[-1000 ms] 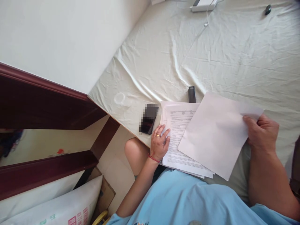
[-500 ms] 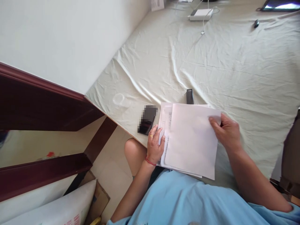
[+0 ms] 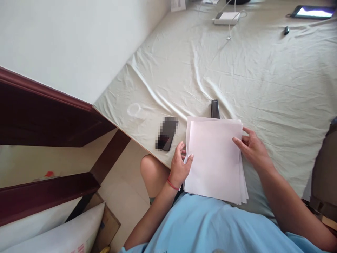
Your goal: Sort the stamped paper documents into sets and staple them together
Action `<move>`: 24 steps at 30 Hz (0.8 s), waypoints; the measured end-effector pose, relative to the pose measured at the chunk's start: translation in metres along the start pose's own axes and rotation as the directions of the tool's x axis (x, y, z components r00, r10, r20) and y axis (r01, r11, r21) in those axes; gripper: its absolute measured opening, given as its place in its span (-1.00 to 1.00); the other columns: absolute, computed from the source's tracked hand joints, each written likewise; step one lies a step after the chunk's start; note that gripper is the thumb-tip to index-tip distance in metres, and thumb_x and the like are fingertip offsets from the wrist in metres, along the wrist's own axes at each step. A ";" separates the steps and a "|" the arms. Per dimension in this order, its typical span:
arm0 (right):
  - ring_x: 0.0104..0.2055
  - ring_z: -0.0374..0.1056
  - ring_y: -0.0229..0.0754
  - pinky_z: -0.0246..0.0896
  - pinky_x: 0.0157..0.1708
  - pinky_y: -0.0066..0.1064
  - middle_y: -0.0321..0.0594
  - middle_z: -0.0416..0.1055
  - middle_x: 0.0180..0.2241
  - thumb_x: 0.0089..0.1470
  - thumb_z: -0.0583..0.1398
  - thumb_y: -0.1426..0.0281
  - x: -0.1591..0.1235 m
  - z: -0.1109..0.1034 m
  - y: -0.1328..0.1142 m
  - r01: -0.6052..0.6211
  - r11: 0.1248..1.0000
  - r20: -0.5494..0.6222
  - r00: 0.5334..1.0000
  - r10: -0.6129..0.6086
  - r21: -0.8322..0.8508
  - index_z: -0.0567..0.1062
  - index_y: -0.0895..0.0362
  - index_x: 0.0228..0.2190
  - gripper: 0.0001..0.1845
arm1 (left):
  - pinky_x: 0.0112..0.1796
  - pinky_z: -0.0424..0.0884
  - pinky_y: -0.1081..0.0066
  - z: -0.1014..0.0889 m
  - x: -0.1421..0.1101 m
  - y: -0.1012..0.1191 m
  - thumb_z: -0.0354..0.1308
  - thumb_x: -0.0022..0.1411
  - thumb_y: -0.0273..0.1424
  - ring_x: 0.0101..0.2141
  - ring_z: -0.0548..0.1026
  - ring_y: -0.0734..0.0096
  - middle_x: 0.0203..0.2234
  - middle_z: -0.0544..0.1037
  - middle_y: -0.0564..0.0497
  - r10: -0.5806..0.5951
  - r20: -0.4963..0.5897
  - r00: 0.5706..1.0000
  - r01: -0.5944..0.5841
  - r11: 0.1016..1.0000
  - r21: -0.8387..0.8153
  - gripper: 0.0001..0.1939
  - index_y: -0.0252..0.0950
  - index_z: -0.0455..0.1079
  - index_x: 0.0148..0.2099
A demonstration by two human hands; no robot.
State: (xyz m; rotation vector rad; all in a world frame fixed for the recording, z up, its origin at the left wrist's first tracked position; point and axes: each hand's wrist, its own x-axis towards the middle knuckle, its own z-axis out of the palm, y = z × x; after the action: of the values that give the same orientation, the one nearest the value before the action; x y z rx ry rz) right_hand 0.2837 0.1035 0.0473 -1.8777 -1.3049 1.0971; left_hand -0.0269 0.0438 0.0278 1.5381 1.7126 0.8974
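Note:
A stack of white paper sheets (image 3: 214, 161) lies on the cloth-covered table (image 3: 237, 70) in front of me, blank side up. My left hand (image 3: 180, 163) grips the stack's left edge, thumb on top and fingers curled under. My right hand (image 3: 251, 147) pinches the stack's right edge near the top corner. A black phone (image 3: 167, 133) lies just left of the stack. A small black rectangular device (image 3: 215, 108) sits at the stack's far edge.
A ring of clear tape (image 3: 134, 110) lies near the table's left corner. Far back are a white charger with cable (image 3: 226, 17), a small dark object (image 3: 286, 30) and a tablet (image 3: 312, 11). Left is a white wall with dark wood trim (image 3: 52, 116).
My right hand brought the loose sheet from the right down onto the stack. Both hands now hold the stack's edges, and the sheets are squared together.

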 end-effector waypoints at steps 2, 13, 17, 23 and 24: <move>-0.30 0.52 -0.04 0.45 -0.26 -0.19 -0.22 0.60 -0.29 0.07 0.38 -0.08 -0.006 0.002 -0.004 -0.089 0.967 0.166 0.985 0.049 0.240 0.38 0.08 0.25 -0.15 | -0.09 0.58 0.20 -0.003 0.004 -0.002 0.29 0.38 -0.20 -0.17 0.59 0.26 0.18 0.56 -0.30 -0.076 -0.007 0.997 0.076 0.996 -0.044 -0.32 -0.28 0.18 0.41; -0.33 0.58 0.01 0.54 -0.37 -0.19 -0.11 0.64 -0.30 -0.06 0.48 -0.08 -0.023 0.018 0.000 -0.297 0.842 0.358 0.924 0.135 0.450 0.63 0.08 -0.27 -0.47 | 0.05 0.55 0.16 -0.010 0.009 0.000 0.28 0.33 -0.14 -0.08 0.65 0.12 -0.10 0.70 -0.11 -0.188 0.287 0.939 0.279 0.906 -0.318 -0.66 -0.28 0.54 0.00; -0.31 0.58 0.01 0.59 -0.27 -0.11 -0.12 0.65 -0.27 -0.12 0.52 -0.03 -0.017 0.010 -0.026 -0.190 0.776 0.230 0.971 0.060 0.602 0.63 0.07 -0.26 -0.48 | 0.05 0.56 0.16 -0.022 0.029 0.018 0.42 0.21 -0.02 -0.08 0.64 0.11 -0.12 0.70 -0.13 -0.165 0.279 0.946 0.291 0.809 -0.510 -0.51 -0.29 0.55 -0.01; -0.22 0.52 -0.14 0.53 -0.15 -0.23 -0.24 0.59 -0.29 0.07 0.47 0.10 -0.009 -0.012 -0.083 0.455 0.731 -0.241 0.890 -0.387 0.509 0.61 0.04 -0.38 -0.70 | 0.19 0.48 0.12 -0.037 0.083 0.066 0.39 0.29 0.07 0.10 0.57 0.10 0.01 0.62 -0.12 0.155 0.070 0.985 -0.088 0.820 -0.566 -0.44 -0.22 0.46 0.10; -0.23 0.50 -0.16 0.51 -0.14 -0.25 -0.25 0.56 -0.33 0.09 0.47 0.11 -0.008 -0.015 -0.087 0.519 0.714 -0.283 0.855 -0.434 0.470 0.59 0.04 -0.43 -0.70 | 0.18 0.47 0.14 -0.037 0.089 0.067 0.38 0.28 0.11 0.10 0.56 0.11 0.00 0.61 -0.11 0.196 0.013 0.980 -0.157 0.822 -0.547 -0.43 -0.21 0.45 0.08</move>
State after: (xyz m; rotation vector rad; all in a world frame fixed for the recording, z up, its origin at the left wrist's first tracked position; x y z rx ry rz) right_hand 0.2562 0.1253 0.1291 -1.0935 -1.1499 0.8888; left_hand -0.0295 0.1348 0.1011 1.3229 1.1301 1.2802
